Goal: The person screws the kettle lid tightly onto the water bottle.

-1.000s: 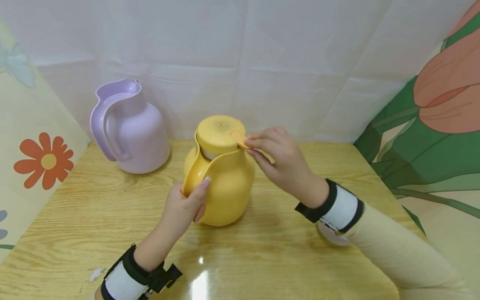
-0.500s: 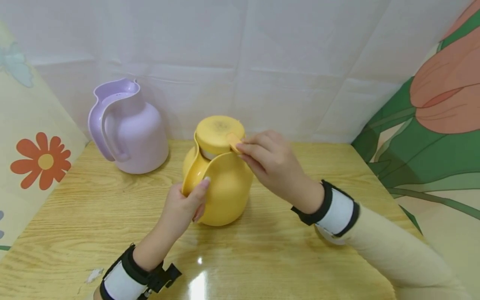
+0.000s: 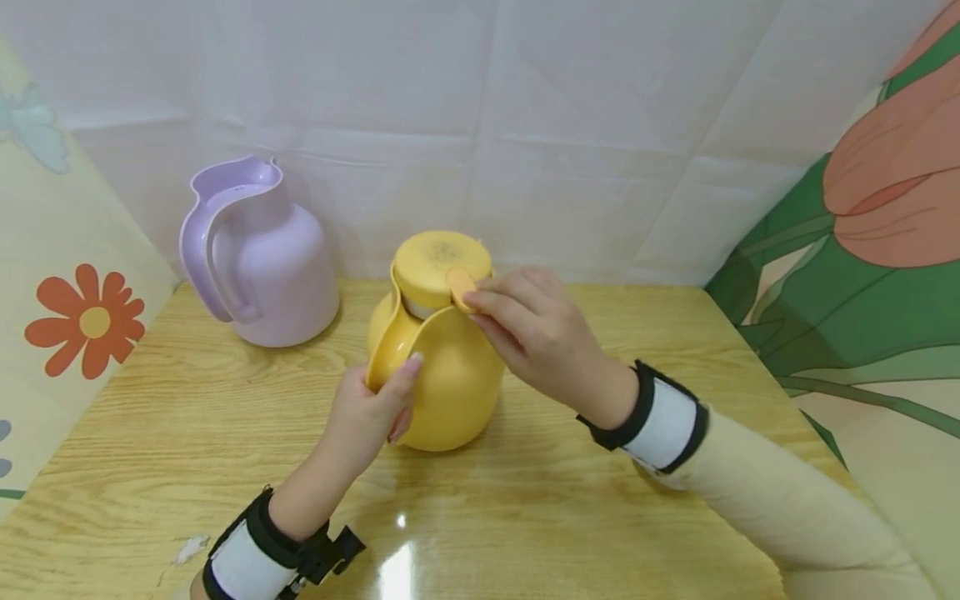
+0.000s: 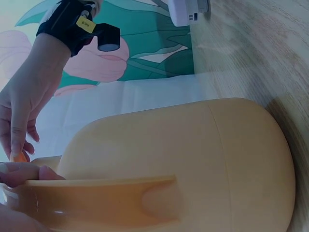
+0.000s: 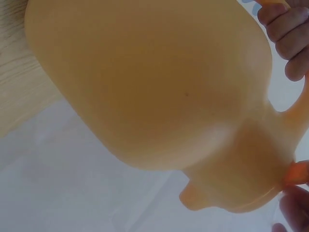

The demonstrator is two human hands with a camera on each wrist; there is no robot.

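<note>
A yellow thermos jug (image 3: 457,383) stands upright on the wooden table in the head view. My left hand (image 3: 372,404) grips its handle (image 4: 106,200), thumb lying over the near edge. At the top sits the round yellow lid (image 3: 431,258), a pale band showing beneath it. The lid's orange tab (image 3: 461,287) is pinched between the thumb and fingers of my right hand (image 3: 540,333). In the right wrist view the jug's body (image 5: 145,82) fills most of the picture, and only the fingertips (image 5: 294,208) of the right hand show beside the tab.
A lilac thermos jug (image 3: 281,267) stands at the back left of the table (image 3: 525,533). A whitish object (image 3: 660,477), mostly hidden, lies beneath the right forearm. A white sheet (image 3: 600,125) hangs behind, with flower-patterned panels (image 3: 885,292) at both sides.
The orange tab has swung from the lid's right side towards the front left, with my right hand following it. The left hand and the jug have stayed in place.
</note>
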